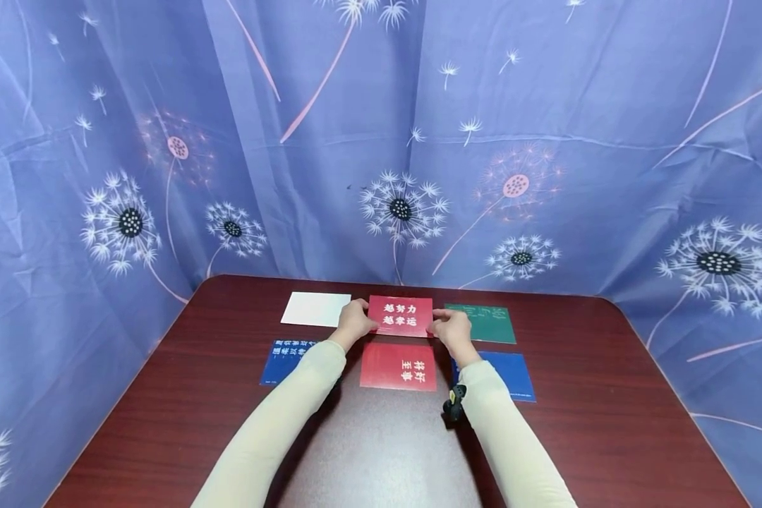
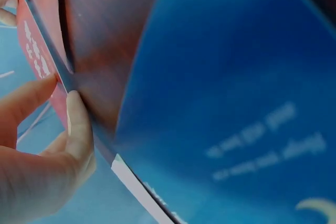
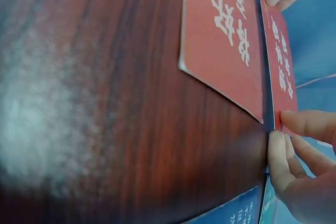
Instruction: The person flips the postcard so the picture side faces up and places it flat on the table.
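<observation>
A red card with white characters [image 1: 401,315] stands between my two hands in the back row. My left hand [image 1: 354,323] pinches its left edge between thumb and fingers. On the opposite edge, my right hand [image 1: 452,329] pinches it too, its thumb [image 3: 304,123] on the printed face in the right wrist view. Just in front lies a second red card [image 1: 384,367], its characters turned sideways. The left wrist view has a blue card [image 2: 220,77] large in the foreground.
A white card [image 1: 314,309] lies back left and a green card [image 1: 492,326] back right. Two blue cards, one left [image 1: 278,365] and one right [image 1: 511,374], sit partly under my forearms in the head view. Behind the brown table [image 1: 609,416] hangs a blue dandelion curtain [image 1: 330,197].
</observation>
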`<state>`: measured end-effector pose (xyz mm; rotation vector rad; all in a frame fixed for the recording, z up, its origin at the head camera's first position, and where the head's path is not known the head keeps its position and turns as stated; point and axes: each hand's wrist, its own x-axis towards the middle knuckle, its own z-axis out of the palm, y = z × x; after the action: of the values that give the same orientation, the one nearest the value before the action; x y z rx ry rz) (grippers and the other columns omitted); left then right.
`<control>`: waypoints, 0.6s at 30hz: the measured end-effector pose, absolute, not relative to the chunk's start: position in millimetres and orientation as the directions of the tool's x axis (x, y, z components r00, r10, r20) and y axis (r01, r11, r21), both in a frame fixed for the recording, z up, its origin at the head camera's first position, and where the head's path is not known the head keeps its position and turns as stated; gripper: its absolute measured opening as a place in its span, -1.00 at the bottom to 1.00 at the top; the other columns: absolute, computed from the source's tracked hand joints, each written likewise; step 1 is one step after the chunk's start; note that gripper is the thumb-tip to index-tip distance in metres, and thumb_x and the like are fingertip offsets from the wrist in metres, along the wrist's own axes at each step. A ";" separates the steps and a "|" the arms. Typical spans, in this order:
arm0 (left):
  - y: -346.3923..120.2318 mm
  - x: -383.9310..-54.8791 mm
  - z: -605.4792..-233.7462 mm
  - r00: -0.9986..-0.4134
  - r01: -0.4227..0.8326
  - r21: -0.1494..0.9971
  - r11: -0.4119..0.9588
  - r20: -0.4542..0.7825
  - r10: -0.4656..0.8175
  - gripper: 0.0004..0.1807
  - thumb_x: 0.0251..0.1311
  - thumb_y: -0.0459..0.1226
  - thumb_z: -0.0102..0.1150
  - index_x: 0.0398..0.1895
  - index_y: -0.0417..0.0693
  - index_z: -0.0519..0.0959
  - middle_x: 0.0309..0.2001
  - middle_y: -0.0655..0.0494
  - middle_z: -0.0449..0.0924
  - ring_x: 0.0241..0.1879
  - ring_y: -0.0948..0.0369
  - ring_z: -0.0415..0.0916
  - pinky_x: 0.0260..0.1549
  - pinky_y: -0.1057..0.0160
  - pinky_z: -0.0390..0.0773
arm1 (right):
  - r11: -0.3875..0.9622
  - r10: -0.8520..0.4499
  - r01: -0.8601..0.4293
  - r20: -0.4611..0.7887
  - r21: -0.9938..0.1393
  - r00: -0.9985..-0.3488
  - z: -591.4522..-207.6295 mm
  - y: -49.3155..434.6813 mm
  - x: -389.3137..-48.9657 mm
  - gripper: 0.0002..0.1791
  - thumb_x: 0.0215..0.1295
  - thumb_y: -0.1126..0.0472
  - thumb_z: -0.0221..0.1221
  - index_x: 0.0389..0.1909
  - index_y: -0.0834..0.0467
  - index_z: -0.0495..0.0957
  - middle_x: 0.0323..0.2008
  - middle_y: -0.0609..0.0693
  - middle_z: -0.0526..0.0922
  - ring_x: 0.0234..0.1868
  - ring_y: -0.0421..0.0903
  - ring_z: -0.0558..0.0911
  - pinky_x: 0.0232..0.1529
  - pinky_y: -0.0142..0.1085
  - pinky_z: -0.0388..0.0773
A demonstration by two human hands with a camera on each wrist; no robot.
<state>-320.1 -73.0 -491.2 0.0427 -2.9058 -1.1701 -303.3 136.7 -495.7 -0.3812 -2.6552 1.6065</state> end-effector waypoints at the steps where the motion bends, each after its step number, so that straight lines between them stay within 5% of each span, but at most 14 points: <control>1: -72.2 -319.9 -491.2 -1.000 -0.025 0.686 0.727 -0.010 -0.025 -0.44 -0.08 -0.33 0.47 0.03 -0.37 0.54 -0.03 -0.22 0.60 0.00 -0.06 0.53 0.02 0.09 0.51 | 0.460 0.213 0.196 -0.106 -0.866 -0.971 -496.0 136.5 -303.0 -0.59 0.11 0.40 0.27 0.04 0.25 0.61 -0.26 0.20 0.69 -0.37 -0.04 0.62 -0.46 -0.34 0.49; 8: -69.0 -318.0 -489.2 -0.999 -0.034 0.617 0.786 -0.030 -0.020 -0.45 -0.05 -0.31 0.46 0.05 -0.39 0.56 -0.02 -0.21 0.61 0.03 -0.06 0.52 0.02 0.10 0.52 | 0.589 0.196 0.131 -0.017 -0.797 -0.980 -497.1 133.6 -300.7 -0.59 0.02 0.39 0.31 -0.03 0.32 0.63 -0.30 0.21 0.71 -0.27 0.09 0.64 -0.27 -0.14 0.57; 18: -67.3 -327.9 -489.9 -0.996 -0.033 0.532 0.846 -0.083 0.013 -0.48 -0.03 -0.29 0.45 0.02 -0.36 0.58 -0.04 -0.18 0.63 0.01 -0.03 0.55 0.00 0.12 0.55 | 0.651 0.186 0.153 -0.039 -0.743 -0.982 -491.6 126.2 -301.1 -0.71 0.09 0.39 0.28 -0.12 0.32 0.67 -0.06 0.28 0.64 0.03 0.21 0.52 -0.04 -0.07 0.56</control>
<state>-327.9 -67.3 -489.9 0.0171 -3.0983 -0.8946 -301.1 126.2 -491.6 -0.2889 -2.8177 1.2630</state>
